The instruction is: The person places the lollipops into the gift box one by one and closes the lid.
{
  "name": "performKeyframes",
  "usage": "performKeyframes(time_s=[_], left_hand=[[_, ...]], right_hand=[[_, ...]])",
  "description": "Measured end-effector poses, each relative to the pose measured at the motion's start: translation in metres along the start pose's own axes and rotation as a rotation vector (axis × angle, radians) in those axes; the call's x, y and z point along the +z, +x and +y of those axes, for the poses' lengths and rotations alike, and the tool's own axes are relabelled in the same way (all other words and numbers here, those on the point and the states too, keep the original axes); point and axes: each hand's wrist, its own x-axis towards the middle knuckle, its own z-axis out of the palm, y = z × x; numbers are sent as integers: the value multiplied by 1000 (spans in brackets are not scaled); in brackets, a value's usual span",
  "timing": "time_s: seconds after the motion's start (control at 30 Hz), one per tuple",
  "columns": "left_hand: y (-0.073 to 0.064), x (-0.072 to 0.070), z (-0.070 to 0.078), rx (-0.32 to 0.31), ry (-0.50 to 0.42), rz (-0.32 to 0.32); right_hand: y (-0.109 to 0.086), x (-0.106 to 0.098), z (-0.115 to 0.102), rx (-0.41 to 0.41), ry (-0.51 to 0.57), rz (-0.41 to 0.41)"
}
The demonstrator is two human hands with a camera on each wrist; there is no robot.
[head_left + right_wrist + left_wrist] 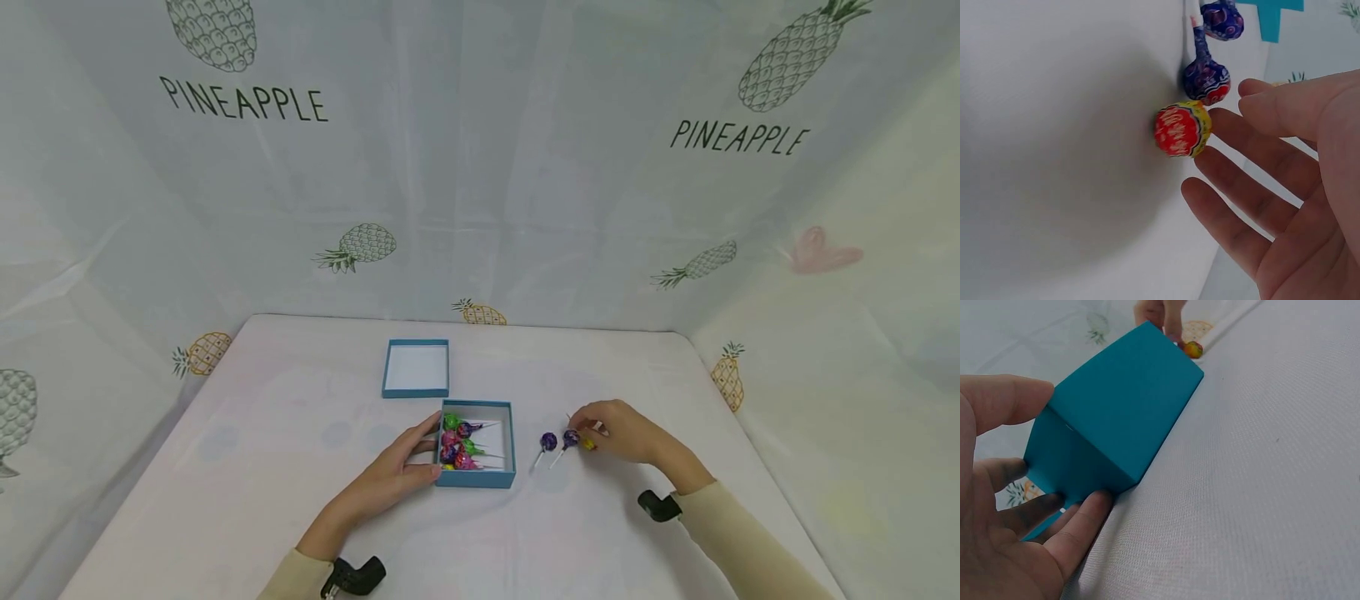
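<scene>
My left hand (401,467) rests against the left side of a blue open box (476,479), thumb near its front corner and fingertips on the wall. Inside lie several lollipops (463,446) in green, pink, purple and yellow wrappers, sticks pointing right. On the table right of the box, my right hand (618,429) is at a red-and-yellow lollipop (1179,130), index fingertip by its head. In the right wrist view the thumb stands apart from the index finger; most of this lollipop's stick is hidden. Beside it lie two purple lollipops, one nearer (1207,80) and one farther (1224,22).
A blue-rimmed lid (416,371), white inside, lies behind the box, a little to the left. A pale cloth (300,467) covers the table. Behind it hangs a curtain (480,167) printed with pineapples. Each wrist wears a small black device (660,505).
</scene>
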Motion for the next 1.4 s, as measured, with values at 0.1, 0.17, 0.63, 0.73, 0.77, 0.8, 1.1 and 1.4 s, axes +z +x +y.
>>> performKeyframes(time_s=[0.1, 0.17, 0.63, 0.73, 0.77, 0.8, 1.1, 1.4], left_hand=[[1, 0, 0, 3, -3, -7], [1, 0, -1, 6, -3, -11], [1, -1, 2, 13, 21, -3], [0, -1, 1, 12, 17, -7], [0, -1, 1, 12, 16, -8], [0, -1, 1, 13, 15, -8], [0, 1, -1, 3, 25, 1], [-1, 1, 1, 3, 16, 0]], right_hand=[[-5, 1, 1, 6, -14, 11], [-10, 1, 2, 14, -15, 21], [-35, -1, 9, 5, -79, 33], [-38, -1, 10, -5, -93, 31], [-39, -1, 11, -1, -97, 31], [-40, -1, 11, 4, -101, 30], [-41, -1, 10, 59, -104, 26], [-38, 3, 10, 94, -101, 17]])
